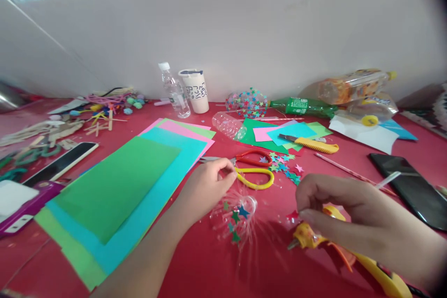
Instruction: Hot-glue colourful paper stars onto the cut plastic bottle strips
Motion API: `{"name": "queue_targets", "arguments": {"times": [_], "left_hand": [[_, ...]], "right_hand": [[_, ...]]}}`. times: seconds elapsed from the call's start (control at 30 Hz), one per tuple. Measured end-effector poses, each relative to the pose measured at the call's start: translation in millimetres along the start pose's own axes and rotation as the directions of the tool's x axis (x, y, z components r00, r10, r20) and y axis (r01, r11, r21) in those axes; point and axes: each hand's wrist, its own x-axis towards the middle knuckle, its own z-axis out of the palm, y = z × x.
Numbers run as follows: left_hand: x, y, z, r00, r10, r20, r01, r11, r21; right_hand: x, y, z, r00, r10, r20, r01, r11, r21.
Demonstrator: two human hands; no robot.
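Observation:
My left hand (213, 181) is closed in a pinch beside the yellow loop of the scissors (254, 179); what its fingertips hold, if anything, is too small to make out. Just below it, a clear plastic bottle piece (226, 228) cut into thin strips lies on the table, with several green and blue stars stuck on it. My right hand (335, 205) pinches a small red star (292, 216) between thumb and forefinger. Under that hand is a yellow hot glue gun (307, 236), its nozzle pointing left and its body partly hidden.
Coloured paper (122, 186) is stacked at left. Loose stars (286, 167), a yellow box cutter (314, 144) and a phone (408, 191) lie to the right. A water bottle (176, 93), a cup (196, 93) and a green bottle (302, 107) are by the wall.

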Motion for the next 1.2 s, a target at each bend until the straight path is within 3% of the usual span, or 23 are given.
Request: {"name": "queue_targets", "arguments": {"times": [0.17, 0.27, 0.37, 0.43, 0.5, 0.57, 0.67, 0.77, 0.97, 1.2], "left_hand": [[-2.5, -13.1, -4.1, 0.995, -0.059, 0.079, 0.061, 0.998, -0.023], [-8.5, -10.6, -8.4, 0.99, -0.091, 0.108, 0.091, 0.996, 0.0], [-16.4, 3.5, -15.2, 0.999, -0.031, -0.027, 0.031, 0.999, -0.008], [-23.9, 14.6, -20.6, 0.989, 0.073, -0.13, -0.075, 0.997, -0.015], [-33.6, 22.4, -24.9, 0.969, 0.194, -0.151, -0.193, 0.981, 0.02], [-43.5, 24.2, -26.8, 0.967, 0.249, -0.063, -0.245, 0.968, 0.064], [-52.1, 19.0, -23.8, 0.967, 0.208, 0.148, -0.216, 0.975, 0.044], [-50.1, 16.1, -16.1, 0.95, 0.179, 0.258, -0.183, 0.983, -0.009], [-37.4, 26.6, -0.6, 0.979, 0.091, 0.183, -0.075, 0.993, -0.096], [-34.3, 18.0, 9.8, 0.961, 0.103, 0.256, -0.041, 0.971, -0.237]], "right_hand": [[-2.5, 1.9, -5.0, 0.995, 0.01, -0.1, -0.009, 1.0, 0.016], [-2.3, 0.5, -5.2, 0.998, -0.015, -0.067, 0.015, 1.0, 0.005], [-3.4, -4.5, -2.4, 1.0, 0.005, 0.01, -0.005, 0.999, 0.036], [-5.0, -8.0, -0.8, 0.999, 0.018, 0.041, -0.02, 0.998, 0.054], [-6.5, -10.1, 0.0, 0.998, 0.021, 0.053, -0.024, 0.999, 0.048], [-7.7, -9.9, 0.3, 0.999, 0.016, 0.05, -0.018, 0.999, 0.031], [-8.7, -7.2, 1.5, 0.998, 0.001, 0.062, -0.001, 1.0, 0.013], [-9.5, -6.6, 4.8, 0.994, 0.012, 0.105, -0.011, 1.0, -0.002], [-10.4, -14.7, 11.0, 0.981, 0.112, 0.158, -0.104, 0.993, -0.061], [-6.5, -3.1, 10.6, 0.975, 0.153, 0.159, -0.144, 0.987, -0.07]]}}
